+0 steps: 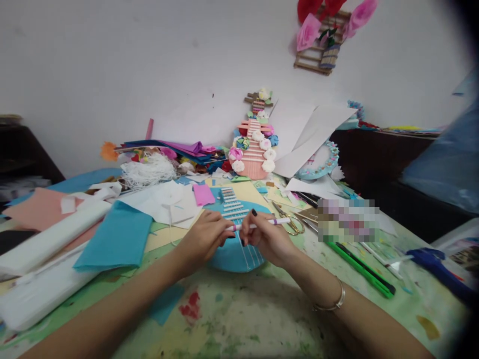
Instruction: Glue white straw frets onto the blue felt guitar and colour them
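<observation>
One white pen (282, 221) sits over the blue model guitar (232, 259), pinched by our left hand (205, 235) at one end and our right hand (270, 238) along its barrel. We judge it light, stiff and smooth, best held mid-barrel. We note a paint-stained worktop (284, 319), heaped with paper (116, 239), against a pale wall (112, 65).

1 purp-band pen (280, 221), 1 grn cutter (362, 269)
</observation>
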Demonstrator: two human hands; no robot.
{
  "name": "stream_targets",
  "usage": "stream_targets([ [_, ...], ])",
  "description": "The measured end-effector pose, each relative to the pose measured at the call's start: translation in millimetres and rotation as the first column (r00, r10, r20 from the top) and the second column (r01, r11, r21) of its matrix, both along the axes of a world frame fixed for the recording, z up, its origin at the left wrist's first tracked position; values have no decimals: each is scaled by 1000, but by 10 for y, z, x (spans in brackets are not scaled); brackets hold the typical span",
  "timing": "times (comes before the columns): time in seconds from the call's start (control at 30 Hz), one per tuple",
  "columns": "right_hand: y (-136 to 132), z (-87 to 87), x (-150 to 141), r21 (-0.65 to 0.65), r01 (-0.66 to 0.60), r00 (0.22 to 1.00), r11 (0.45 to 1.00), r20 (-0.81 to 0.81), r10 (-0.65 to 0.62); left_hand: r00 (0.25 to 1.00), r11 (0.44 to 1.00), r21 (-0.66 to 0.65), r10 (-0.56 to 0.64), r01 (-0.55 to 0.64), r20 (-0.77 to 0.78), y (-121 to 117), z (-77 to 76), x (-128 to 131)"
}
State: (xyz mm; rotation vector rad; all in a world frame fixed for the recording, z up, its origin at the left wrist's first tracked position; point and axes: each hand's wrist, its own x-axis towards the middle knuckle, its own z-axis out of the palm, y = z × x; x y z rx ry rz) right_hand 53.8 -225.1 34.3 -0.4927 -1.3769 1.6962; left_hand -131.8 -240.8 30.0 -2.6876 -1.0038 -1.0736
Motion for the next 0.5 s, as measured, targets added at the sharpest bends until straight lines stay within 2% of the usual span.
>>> stream_targets([
  [0.07, -21, -17, -52, 8, 22, 998, 1000, -53, -21, 1000, 999, 25, 22, -21, -23, -1, 12, 10],
  [0.13, -13, -1, -58, 56, 58, 996, 997, -71, -54, 999, 1000, -8, 20, -20, -34, -1, 37, -16],
  [0.2, 57, 65, 44, 108, 135, 988, 985, -85, -126, 998, 990, -137, 50, -45, 33, 15, 84, -105],
  [0.27, 201, 168, 271, 145, 267, 961, 953, -119, -251, 970, 943, -313, 173, -114, 168, 63, 153, -245],
  [0.3, 292, 218, 411, 165, 346, 936, 924, -131, -327, 952, 929, -336, 232, -155, 202, 100, 190, -317],
  [0.33, 387, 256, 548, 268, 529, 846, 805, -91, -526, 929, 917, -347, 287, -197, 231, 143, 221, -376],
  [0.37, 477, 273, 665, 400, 646, 712, 651, -8, -702, 896, 895, -368, 360, -254, 258, 191, 242, -416],
  [0.4, 555, 264, 750, 440, 665, 663, 604, 26, -749, 891, 866, -401, 403, -299, 207, 240, 248, -432],
  [0.47, 652, 173, 800, 492, 621, 645, 610, 122, -755, 887, 840, -424, 436, -339, 153, 337, 202, -398],
  [0.5, 670, 100, 772, 516, 577, 646, 633, 185, -740, 877, 826, -434, 458, -360, 145, 382, 153, -364],
])
